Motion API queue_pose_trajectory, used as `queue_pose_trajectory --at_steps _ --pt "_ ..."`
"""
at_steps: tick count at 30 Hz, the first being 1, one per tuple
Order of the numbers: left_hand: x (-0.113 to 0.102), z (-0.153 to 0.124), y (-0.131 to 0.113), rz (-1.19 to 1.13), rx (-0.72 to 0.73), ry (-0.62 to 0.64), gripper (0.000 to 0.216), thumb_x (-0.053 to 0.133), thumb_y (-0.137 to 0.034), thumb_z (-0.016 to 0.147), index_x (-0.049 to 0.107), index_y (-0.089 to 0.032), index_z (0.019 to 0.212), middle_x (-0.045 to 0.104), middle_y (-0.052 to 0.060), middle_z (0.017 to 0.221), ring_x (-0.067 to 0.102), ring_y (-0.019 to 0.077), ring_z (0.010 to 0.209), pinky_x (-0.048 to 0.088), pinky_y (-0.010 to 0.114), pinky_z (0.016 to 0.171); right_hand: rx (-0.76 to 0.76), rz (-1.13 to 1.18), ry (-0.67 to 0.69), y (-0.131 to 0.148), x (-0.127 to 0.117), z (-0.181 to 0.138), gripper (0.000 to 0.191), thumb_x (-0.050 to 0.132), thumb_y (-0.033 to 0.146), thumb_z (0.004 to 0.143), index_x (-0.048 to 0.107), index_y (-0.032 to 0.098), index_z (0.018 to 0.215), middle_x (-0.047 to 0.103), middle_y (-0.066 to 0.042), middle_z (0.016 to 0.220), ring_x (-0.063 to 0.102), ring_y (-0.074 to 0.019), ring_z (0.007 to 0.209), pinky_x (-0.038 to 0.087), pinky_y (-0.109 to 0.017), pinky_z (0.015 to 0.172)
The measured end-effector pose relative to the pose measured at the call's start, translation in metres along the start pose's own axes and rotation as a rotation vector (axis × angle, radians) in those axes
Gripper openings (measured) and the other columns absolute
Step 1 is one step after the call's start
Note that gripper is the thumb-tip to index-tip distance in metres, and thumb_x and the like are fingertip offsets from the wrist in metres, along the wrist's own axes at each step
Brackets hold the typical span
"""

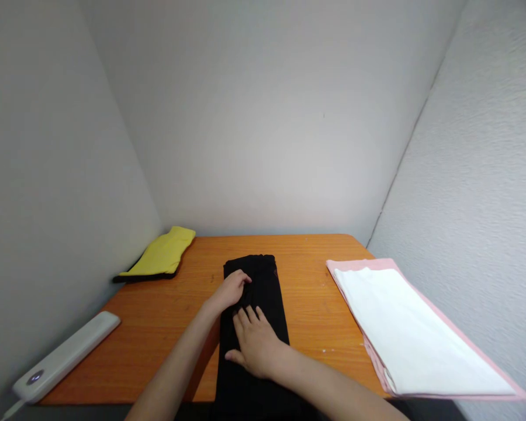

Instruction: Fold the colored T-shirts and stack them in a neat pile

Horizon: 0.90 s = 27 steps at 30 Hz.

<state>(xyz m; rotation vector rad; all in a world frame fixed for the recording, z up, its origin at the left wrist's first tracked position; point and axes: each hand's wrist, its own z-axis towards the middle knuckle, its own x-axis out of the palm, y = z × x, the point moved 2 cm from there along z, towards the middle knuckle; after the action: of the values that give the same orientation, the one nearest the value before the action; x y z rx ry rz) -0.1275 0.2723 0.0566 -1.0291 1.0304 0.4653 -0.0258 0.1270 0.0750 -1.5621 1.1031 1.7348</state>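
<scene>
My 2 hands are both on the black cloth (265,292), a dark, folded, long and narrow piece that lies in the middle of the desk (315,310), running from near my body toward the back wall (263,146). Its near end reaches the front edge of the desk, and its far end stops short of the back edge.

My left hand (233,289) rests toward the far part of the cloth, over its left side, with the fingers bent and pointing right. The fingertips are dark against dark fabric, so I can't fairly tell whether they pinch a fold or only press on it. My right hand (256,344) is nearer to me, laid palm down on the cloth, fingers extended forward and thumb spread out to the left. The 2 hands are close together but apart.

To my left, at the far corner of the desk, a yellow cloth (164,252) lies with a black edge (145,278) showing beneath it. Nearer me on that side is a long white device (70,355) with a round button (35,377) and a cable (14,409) at its near end. To my right, a white cloth (414,330) lies on top of a pink cloth (379,264).
</scene>
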Motion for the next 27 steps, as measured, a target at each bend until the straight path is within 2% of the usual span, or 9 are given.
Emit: queue_pose_trajectory --at_steps 3,5,7,9,12,15,18,23,27 --pt "-0.004 -0.020 -0.002 0.041 0.124 -0.050 0.033 0.039 -0.021 0.096 0.066 -0.024 0.117 0.054 0.004 0.139 0.042 0.0196 0.133 0.032 0.040 0.113 -0.093 0.042 0.041 0.009 -0.021 -0.015 0.076 0.057 0.059 0.087 0.045 0.006 0.141 0.045 -0.023 0.142 0.040 -0.0384 0.132 0.036 -0.052 0.107" --pt "-0.002 -0.029 -0.001 0.130 0.189 -0.062 0.039 0.038 -0.032 0.098 0.055 -0.024 0.132 0.039 0.005 0.153 0.027 0.0228 0.143 0.023 0.047 0.117 -0.117 0.074 -0.010 0.012 -0.037 -0.023 0.058 0.056 0.054 0.090 0.056 0.012 0.130 0.061 -0.017 0.126 0.055 -0.0344 0.118 0.044 -0.050 0.099" --pt "0.003 -0.034 0.001 0.251 0.220 -0.032 0.050 0.035 -0.043 0.099 0.043 -0.022 0.143 0.027 0.007 0.158 0.016 0.0256 0.147 0.018 0.053 0.117 -0.075 0.080 -0.101 0.009 -0.047 -0.028 0.047 0.052 0.049 0.093 0.061 0.015 0.123 0.067 -0.013 0.116 0.060 -0.0310 0.109 0.046 -0.048 0.096" --pt "0.010 -0.037 0.004 0.347 0.206 0.008 0.057 0.031 -0.048 0.099 0.036 -0.019 0.147 0.023 0.009 0.159 0.011 0.0269 0.148 0.017 0.054 0.117 -0.035 0.085 -0.159 0.002 -0.045 -0.031 0.051 0.051 0.050 0.094 0.057 0.014 0.129 0.061 -0.015 0.127 0.054 -0.0312 0.119 0.042 -0.047 0.102" --pt "0.019 -0.039 0.006 0.405 0.179 0.005 0.060 0.027 -0.050 0.099 0.032 -0.018 0.149 0.020 0.008 0.160 0.006 0.0258 0.149 0.015 0.052 0.118 -0.034 0.135 -0.077 -0.015 -0.022 -0.036 0.075 0.046 0.062 0.092 0.036 0.012 0.147 0.032 -0.018 0.153 0.026 -0.0339 0.141 0.025 -0.050 0.114" --pt "0.023 -0.038 0.008 0.372 0.176 -0.003 0.062 0.024 -0.053 0.099 0.030 -0.019 0.150 0.018 0.007 0.160 0.003 0.0243 0.149 0.012 0.051 0.119 -0.032 0.176 0.087 -0.027 0.007 -0.043 0.096 0.043 0.075 0.085 0.019 0.011 0.153 0.005 -0.019 0.158 0.000 -0.0366 0.145 0.010 -0.056 0.117" --pt "0.020 -0.034 0.011 0.205 0.165 0.054 0.062 0.025 -0.054 0.099 0.029 -0.020 0.150 0.016 0.007 0.160 0.002 0.0242 0.149 0.009 0.053 0.119 -0.030 0.181 0.138 -0.030 0.019 -0.049 0.100 0.044 0.076 0.084 0.009 0.014 0.154 -0.010 -0.015 0.157 -0.014 -0.0354 0.143 0.002 -0.057 0.116" --pt "-0.004 -0.038 0.022 -0.062 0.148 0.096 0.052 0.017 -0.042 0.102 0.034 -0.025 0.148 0.022 0.003 0.159 0.008 0.0160 0.148 0.013 0.045 0.120 -0.012 0.164 0.094 -0.030 0.009 -0.060 0.086 0.040 0.068 0.091 0.010 0.019 0.154 -0.005 -0.011 0.159 -0.010 -0.0290 0.146 0.004 -0.053 0.118" --pt "-0.020 -0.060 0.023 -0.110 0.275 0.128 0.055 0.053 -0.036 0.092 0.040 -0.027 0.145 0.022 0.005 0.159 0.007 0.0228 0.149 0.008 0.052 0.119 -0.005 0.161 0.058 -0.041 0.003 -0.075 0.082 0.042 0.064 0.093 0.011 0.019 0.154 0.003 -0.010 0.160 -0.003 -0.0265 0.147 0.010 -0.050 0.119"
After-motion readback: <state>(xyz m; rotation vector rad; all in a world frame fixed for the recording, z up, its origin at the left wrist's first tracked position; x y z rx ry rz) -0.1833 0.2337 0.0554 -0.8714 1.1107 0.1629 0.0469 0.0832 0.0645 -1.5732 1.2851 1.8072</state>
